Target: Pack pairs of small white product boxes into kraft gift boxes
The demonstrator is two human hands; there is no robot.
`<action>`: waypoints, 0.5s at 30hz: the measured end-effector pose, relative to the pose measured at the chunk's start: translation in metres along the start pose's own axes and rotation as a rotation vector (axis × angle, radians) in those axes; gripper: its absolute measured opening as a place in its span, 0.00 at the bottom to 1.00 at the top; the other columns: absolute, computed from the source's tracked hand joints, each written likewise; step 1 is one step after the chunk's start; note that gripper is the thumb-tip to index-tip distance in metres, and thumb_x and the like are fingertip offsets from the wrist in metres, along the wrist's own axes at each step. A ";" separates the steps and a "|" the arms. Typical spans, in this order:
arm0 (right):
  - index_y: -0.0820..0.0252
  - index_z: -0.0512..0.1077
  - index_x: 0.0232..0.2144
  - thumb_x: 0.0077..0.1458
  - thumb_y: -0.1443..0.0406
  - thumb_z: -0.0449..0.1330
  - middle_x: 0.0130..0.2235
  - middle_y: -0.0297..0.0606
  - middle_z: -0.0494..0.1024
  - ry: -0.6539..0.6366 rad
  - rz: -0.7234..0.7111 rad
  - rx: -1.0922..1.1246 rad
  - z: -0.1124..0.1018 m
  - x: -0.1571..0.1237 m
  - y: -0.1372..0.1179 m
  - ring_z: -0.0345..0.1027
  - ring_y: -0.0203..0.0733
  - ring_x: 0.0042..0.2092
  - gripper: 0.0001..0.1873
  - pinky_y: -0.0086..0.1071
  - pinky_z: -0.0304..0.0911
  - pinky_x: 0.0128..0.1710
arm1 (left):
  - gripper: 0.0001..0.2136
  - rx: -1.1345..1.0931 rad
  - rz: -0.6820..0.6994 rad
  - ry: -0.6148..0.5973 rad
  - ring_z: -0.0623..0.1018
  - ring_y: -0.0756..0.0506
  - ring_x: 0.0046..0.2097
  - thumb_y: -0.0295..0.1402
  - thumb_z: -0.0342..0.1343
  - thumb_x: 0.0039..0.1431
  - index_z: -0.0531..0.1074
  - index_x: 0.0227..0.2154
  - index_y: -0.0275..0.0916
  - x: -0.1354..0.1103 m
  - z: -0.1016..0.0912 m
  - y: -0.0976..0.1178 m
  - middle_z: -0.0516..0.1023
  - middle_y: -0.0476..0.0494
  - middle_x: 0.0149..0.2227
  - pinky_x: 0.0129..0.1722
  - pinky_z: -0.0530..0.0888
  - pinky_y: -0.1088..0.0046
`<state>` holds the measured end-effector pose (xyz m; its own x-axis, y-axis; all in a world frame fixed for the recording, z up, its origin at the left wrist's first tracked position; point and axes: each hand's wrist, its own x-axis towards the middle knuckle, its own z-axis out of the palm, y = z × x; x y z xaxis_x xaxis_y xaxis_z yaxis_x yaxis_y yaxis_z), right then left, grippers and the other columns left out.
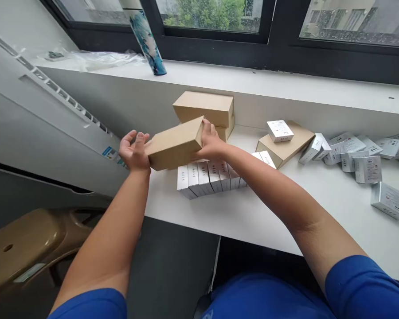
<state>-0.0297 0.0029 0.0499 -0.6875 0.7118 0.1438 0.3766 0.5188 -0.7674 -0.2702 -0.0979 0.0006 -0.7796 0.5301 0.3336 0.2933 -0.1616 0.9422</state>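
Observation:
My right hand (pixel 211 139) is closed round the right end of a brown cardboard box (pixel 176 141), which it holds tilted above the table. At the box's left end, my left hand (pixel 134 149) has its palm side against or very near the cardboard. Its fingers are raised, loosely bent and apart, not wrapped round the box. Below the held box, a row of small white boxes (pixel 204 177) stands on edge, partly hidden by the box and my right forearm. Just behind are stacked brown cardboard boxes (pixel 204 108).
Right of centre, a small white box (pixel 279 131) rests on another brown box (pixel 289 144). Several silver-white boxes (pixel 368 169) lie scattered at the right of the white table (pixel 252 221). A patterned bottle (pixel 148 42) stands on the sill. A brown stool (pixel 26 243) is lower left.

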 end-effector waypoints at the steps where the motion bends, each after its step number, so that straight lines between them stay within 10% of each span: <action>1: 0.69 0.39 0.77 0.39 0.57 0.81 0.76 0.69 0.49 -0.011 0.023 -0.049 -0.001 -0.001 0.002 0.42 0.76 0.79 0.76 0.71 0.46 0.77 | 0.47 0.031 -0.007 0.007 0.79 0.39 0.63 0.64 0.62 0.57 0.57 0.62 0.27 -0.004 0.006 -0.008 0.78 0.33 0.57 0.65 0.74 0.53; 4: 0.69 0.47 0.76 0.54 0.55 0.73 0.76 0.65 0.56 -0.067 0.003 -0.159 -0.013 -0.010 0.002 0.47 0.72 0.79 0.59 0.68 0.47 0.78 | 0.41 0.100 0.020 0.003 0.79 0.38 0.63 0.64 0.60 0.61 0.57 0.59 0.32 -0.018 0.021 -0.025 0.78 0.35 0.58 0.65 0.73 0.53; 9: 0.60 0.61 0.73 0.63 0.48 0.65 0.75 0.46 0.64 -0.049 -0.254 -0.294 -0.071 -0.076 0.012 0.46 0.65 0.81 0.44 0.64 0.45 0.80 | 0.58 0.194 0.077 -0.128 0.74 0.33 0.68 0.81 0.57 0.40 0.57 0.57 0.33 -0.036 0.027 -0.033 0.72 0.27 0.63 0.70 0.68 0.56; 15: 0.61 0.72 0.62 0.65 0.47 0.61 0.62 0.50 0.79 0.570 -0.107 -0.470 -0.177 -0.191 0.115 0.71 0.58 0.67 0.32 0.59 0.64 0.71 | 0.61 0.342 0.033 -0.391 0.72 0.28 0.67 0.76 0.69 0.25 0.56 0.55 0.37 -0.033 0.032 -0.039 0.70 0.27 0.64 0.68 0.72 0.47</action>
<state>0.2553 0.0103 0.0449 -0.3547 0.7150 0.6025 0.6394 0.6557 -0.4017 -0.2380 -0.0828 -0.0480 -0.5209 0.8114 0.2651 0.5291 0.0632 0.8462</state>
